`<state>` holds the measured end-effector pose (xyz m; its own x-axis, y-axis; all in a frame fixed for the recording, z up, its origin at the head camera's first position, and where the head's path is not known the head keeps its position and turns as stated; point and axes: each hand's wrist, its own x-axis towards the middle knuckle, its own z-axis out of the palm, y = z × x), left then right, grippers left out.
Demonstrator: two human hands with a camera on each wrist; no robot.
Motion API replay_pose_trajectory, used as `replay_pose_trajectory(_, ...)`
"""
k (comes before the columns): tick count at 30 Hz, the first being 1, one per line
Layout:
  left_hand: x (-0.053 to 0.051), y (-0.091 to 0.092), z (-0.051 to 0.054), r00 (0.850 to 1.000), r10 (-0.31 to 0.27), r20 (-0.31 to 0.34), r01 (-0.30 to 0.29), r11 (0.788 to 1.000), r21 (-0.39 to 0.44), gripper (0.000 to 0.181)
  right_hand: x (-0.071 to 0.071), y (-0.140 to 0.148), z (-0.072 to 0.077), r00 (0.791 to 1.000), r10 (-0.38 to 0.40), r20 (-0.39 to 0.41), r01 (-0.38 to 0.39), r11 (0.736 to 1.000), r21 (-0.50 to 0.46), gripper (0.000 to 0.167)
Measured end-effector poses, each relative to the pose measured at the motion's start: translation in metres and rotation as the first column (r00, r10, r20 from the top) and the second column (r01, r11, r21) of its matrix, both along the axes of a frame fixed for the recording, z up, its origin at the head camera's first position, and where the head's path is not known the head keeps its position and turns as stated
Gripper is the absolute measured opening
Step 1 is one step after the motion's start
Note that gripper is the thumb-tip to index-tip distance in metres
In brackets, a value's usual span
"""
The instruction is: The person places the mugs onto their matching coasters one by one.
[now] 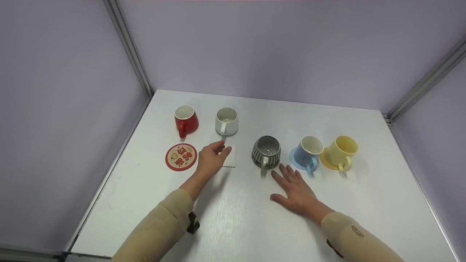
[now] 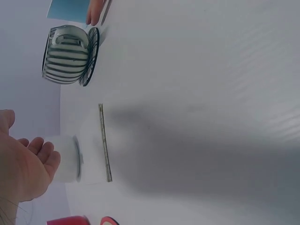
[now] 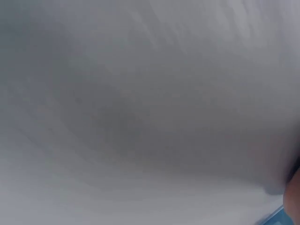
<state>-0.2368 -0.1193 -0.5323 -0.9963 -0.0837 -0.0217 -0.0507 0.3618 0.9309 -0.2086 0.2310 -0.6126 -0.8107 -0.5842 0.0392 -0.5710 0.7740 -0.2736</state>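
My left hand [image 1: 212, 157] hovers just in front of a white mug [image 1: 233, 125], fingers loosely bent near its handle with nothing held. Beneath and beside this hand lies a white square coaster [image 1: 229, 160], partly covered by it; its dark edge shows in the left wrist view. The right hand [image 1: 296, 194], fingers spread, is near a black-and-white striped mug [image 1: 257, 155] that stands on a dark-patterned coaster [image 2: 93, 56]. In the right wrist view only a blurred bit of that hand shows. A red mug [image 1: 192, 125] stands behind a round red-rimmed coaster [image 1: 181, 162] at left.
To the right, a light blue mug [image 1: 305, 155] stands on a blue round coaster [image 1: 295, 162], and a yellow mug [image 1: 335, 156] on a yellow coaster [image 1: 324, 163]. Pale partition walls [image 1: 269, 47] enclose the white table [image 1: 233, 225] at the back and sides.
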Motion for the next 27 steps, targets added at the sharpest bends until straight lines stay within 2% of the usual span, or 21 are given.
replay_pose_trajectory(5, -0.003, -0.007, 0.004, 0.999, 0.035, -0.027, -0.036, 0.999, -0.025, 0.052, 0.013, -0.001, 0.003, 1.000, 0.022, -0.010, -0.022, 1.000, 0.018, 0.084)
replay_pose_trajectory(10, -0.005, -0.014, 0.006, 0.998, 0.057, -0.026, -0.058, 0.998, -0.030, 0.054, 0.027, -0.005, 0.005, 0.998, 0.056, 0.002, -0.056, 0.997, 0.051, 0.085)
replay_pose_trajectory(15, -0.007, -0.020, 0.007, 0.997, 0.072, -0.024, -0.073, 0.997, -0.023, 0.055, 0.039, -0.015, 0.005, 0.994, 0.108, 0.000, -0.108, 0.994, 0.022, 0.084)
replay_pose_trajectory(27, -0.012, -0.031, 0.011, 0.995, 0.099, 0.000, -0.099, 0.994, -0.053, 0.057, 0.049, -0.054, 0.006, 0.979, 0.204, -0.030, -0.205, 0.979, -0.020, 0.084)
